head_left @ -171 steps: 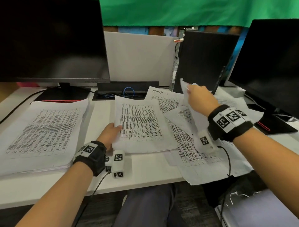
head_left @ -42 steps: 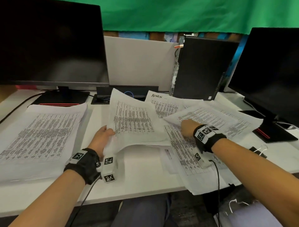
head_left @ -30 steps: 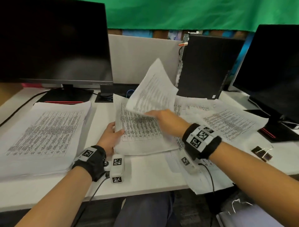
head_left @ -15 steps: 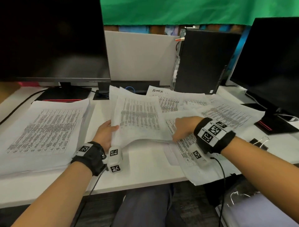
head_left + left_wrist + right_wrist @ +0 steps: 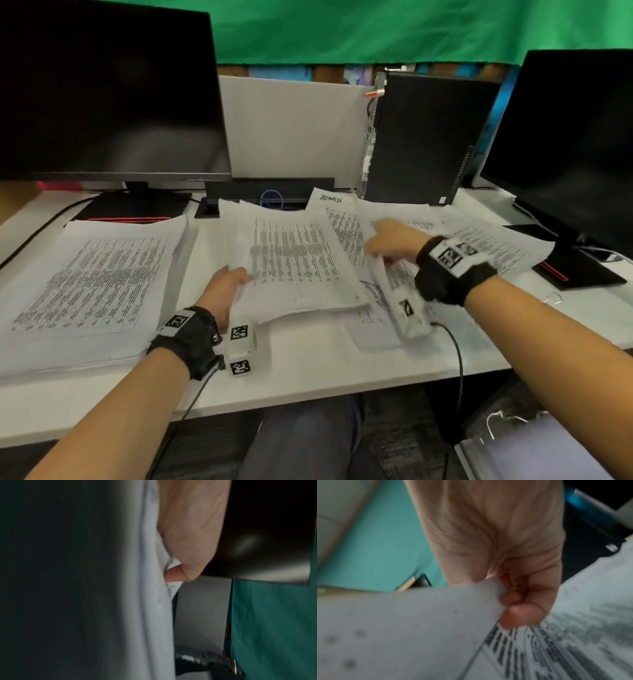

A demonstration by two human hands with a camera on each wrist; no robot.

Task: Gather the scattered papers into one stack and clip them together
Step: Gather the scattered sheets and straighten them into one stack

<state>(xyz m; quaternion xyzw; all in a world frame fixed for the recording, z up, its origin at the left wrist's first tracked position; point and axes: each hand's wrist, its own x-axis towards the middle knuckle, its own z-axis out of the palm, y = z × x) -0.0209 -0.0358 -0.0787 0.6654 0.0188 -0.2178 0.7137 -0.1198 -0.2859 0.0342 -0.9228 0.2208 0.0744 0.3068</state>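
Note:
A gathered stack of printed papers [image 5: 294, 267] lies at the desk's middle, its near left corner lifted. My left hand [image 5: 222, 291] grips that corner, thumb on top; in the left wrist view the thumb [image 5: 175, 576] presses on the stack [image 5: 150, 601]. Just right of the stack, my right hand [image 5: 390, 240] pinches the edge of a loose sheet [image 5: 378, 274], which curls upward. The right wrist view shows my fingertips [image 5: 511, 599] closed on that sheet's corner [image 5: 419, 628]. More scattered papers [image 5: 496, 246] lie to the right, and one marked ADMIN [image 5: 330, 198] lies behind.
A thick separate pile of papers [image 5: 92, 284] fills the desk's left side. Dark monitors stand at back left [image 5: 109, 89] and right [image 5: 568, 144], with a black computer case [image 5: 421, 137] between. A wire binder clip [image 5: 552, 296] shows faintly near the right monitor's base.
My right hand left the stack's right edge, moved right and back, and took hold of a loose sheet. The left hand keeps its hold on the stack's corner.

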